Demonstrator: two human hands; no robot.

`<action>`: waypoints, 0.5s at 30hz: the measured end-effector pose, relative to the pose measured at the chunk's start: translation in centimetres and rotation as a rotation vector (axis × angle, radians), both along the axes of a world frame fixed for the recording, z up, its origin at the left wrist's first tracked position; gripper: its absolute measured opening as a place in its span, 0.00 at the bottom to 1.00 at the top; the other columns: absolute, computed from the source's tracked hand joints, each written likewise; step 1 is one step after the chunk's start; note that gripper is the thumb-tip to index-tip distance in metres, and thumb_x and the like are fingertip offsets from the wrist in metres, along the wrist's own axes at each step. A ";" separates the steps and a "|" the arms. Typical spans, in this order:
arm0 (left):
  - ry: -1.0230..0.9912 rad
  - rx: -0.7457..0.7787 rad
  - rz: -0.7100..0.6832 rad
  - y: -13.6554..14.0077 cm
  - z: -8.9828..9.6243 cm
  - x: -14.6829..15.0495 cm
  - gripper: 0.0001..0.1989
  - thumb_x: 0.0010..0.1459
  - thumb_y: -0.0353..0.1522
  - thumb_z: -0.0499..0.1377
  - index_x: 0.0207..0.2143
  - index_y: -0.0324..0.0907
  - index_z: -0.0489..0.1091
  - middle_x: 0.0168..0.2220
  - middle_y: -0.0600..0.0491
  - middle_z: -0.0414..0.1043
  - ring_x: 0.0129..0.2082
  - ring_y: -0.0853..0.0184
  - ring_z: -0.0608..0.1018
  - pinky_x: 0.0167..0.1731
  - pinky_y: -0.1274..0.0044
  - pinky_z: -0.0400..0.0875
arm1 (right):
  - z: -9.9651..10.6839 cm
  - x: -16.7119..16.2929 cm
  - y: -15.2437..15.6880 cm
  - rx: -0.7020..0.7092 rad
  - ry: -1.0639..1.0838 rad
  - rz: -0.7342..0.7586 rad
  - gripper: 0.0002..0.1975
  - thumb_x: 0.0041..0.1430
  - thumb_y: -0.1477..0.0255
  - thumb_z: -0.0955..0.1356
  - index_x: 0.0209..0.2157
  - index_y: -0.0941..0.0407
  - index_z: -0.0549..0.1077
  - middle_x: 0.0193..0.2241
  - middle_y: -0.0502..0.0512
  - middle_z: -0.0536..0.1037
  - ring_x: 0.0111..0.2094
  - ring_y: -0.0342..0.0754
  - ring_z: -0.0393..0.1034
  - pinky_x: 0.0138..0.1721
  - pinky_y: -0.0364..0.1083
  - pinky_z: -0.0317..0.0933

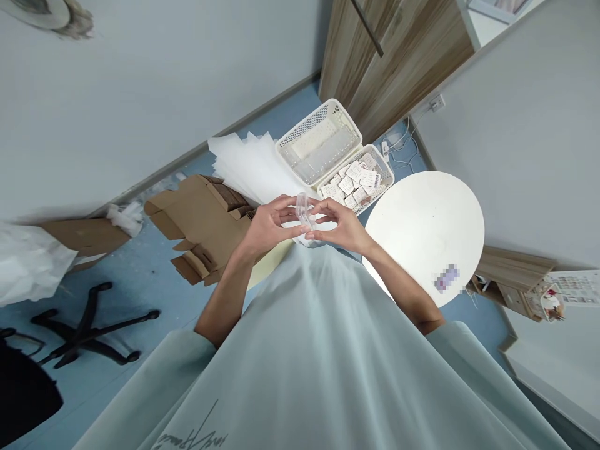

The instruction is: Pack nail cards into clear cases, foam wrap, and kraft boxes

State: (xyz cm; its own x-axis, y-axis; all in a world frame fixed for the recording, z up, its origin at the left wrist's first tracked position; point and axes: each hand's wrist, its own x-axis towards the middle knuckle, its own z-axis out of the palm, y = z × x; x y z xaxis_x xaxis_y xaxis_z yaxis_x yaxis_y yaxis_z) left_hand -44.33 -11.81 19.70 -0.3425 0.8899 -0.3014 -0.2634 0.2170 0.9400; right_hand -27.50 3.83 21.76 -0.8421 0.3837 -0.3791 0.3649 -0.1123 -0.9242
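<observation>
Between my two hands, close in front of my body, is a small clear plastic box (304, 210). My left hand (276, 220) grips its left side, thumb below and fingers curled above. From the right, my right hand (338, 222) grips it with thumb and fingertips. Both thumbs nearly meet at its lower edge. Whether the box has anything inside I cannot tell. Just beyond my right hand stands a white basket (392, 177) with many small printed cards or packets (355, 181). Behind it is a larger white basket (281, 149) holding clear plastic pieces (323, 156).
White foam sheets (246, 165) and flattened brown cardboard (187, 209) lie to the left. A round white table (426, 225) stands at the right, with a blurred item on it. A chair base (87, 331) is at the lower left. Cables (410, 147) run near the wooden cabinet (398, 56).
</observation>
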 end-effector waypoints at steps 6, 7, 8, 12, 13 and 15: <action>-0.004 0.034 0.017 -0.4 0.0 0.4 0.34 0.50 0.52 0.82 0.55 0.46 0.87 0.56 0.44 0.82 0.57 0.44 0.88 0.59 0.55 0.87 | 0.1 0.2 0.0 0.005 0.004 0.021 0.29 0.47 0.50 0.87 0.42 0.48 0.77 0.61 0.58 0.86 0.63 0.60 0.82 0.64 0.60 0.75; -0.003 0.045 0.018 -0.5 -0.1 0.4 0.33 0.50 0.52 0.82 0.54 0.46 0.87 0.55 0.44 0.82 0.57 0.44 0.88 0.59 0.55 0.87 | 0.0 0.2 0.0 0.001 0.007 0.026 0.30 0.47 0.50 0.87 0.42 0.48 0.77 0.60 0.58 0.86 0.62 0.60 0.82 0.64 0.60 0.75; -0.003 0.055 0.020 -0.5 -0.3 0.5 0.33 0.50 0.52 0.82 0.54 0.46 0.87 0.55 0.44 0.82 0.56 0.44 0.88 0.59 0.55 0.87 | 0.0 0.2 0.0 -0.001 0.008 0.030 0.30 0.46 0.50 0.87 0.42 0.48 0.77 0.60 0.58 0.87 0.62 0.60 0.82 0.63 0.60 0.75; 0.001 0.060 0.040 -0.9 -0.9 0.7 0.34 0.48 0.53 0.83 0.53 0.47 0.87 0.54 0.45 0.83 0.56 0.44 0.88 0.59 0.55 0.87 | -0.4 0.1 0.1 0.002 0.008 0.050 0.30 0.45 0.49 0.87 0.42 0.49 0.78 0.54 0.55 0.88 0.58 0.59 0.83 0.62 0.60 0.76; 0.001 0.058 0.044 -1.0 -1.0 0.7 0.35 0.48 0.53 0.83 0.53 0.47 0.87 0.54 0.45 0.83 0.57 0.44 0.87 0.60 0.55 0.86 | -0.5 0.0 0.1 0.004 0.010 0.055 0.30 0.45 0.49 0.87 0.42 0.49 0.79 0.53 0.55 0.88 0.57 0.59 0.84 0.62 0.60 0.76; 0.001 0.056 0.051 -1.2 -1.1 0.9 0.35 0.47 0.53 0.84 0.53 0.46 0.87 0.54 0.44 0.83 0.57 0.44 0.87 0.60 0.54 0.86 | -0.6 0.0 0.1 0.008 0.019 0.062 0.30 0.44 0.50 0.87 0.41 0.49 0.79 0.51 0.54 0.88 0.57 0.59 0.84 0.61 0.60 0.76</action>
